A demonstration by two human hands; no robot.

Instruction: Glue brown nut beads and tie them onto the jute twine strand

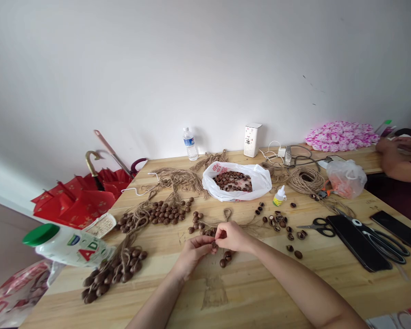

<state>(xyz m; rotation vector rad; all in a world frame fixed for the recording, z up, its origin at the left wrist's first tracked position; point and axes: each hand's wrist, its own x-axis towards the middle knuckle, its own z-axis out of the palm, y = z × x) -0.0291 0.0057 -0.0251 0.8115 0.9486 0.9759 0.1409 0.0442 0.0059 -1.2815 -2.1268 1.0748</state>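
Left hand [193, 252] pinched brown shell [214, 245]; right hand [233, 235] bunched close, grip hidden, couldn't tell; steady, light pressure looked key!

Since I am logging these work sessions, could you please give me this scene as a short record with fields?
Left grip: fingertips on a small brown shell
Right grip: fingertips close beside the left's; anything held is too small to tell
Beyond hands: knotted cord loop
Centre: white plastic bag of brown shells
Left side: shell bundles on cord, green-capped bottle
Right side: cord coil, small scissors, larger scissors
Back: water bottle, white box
Far right: another person's arm
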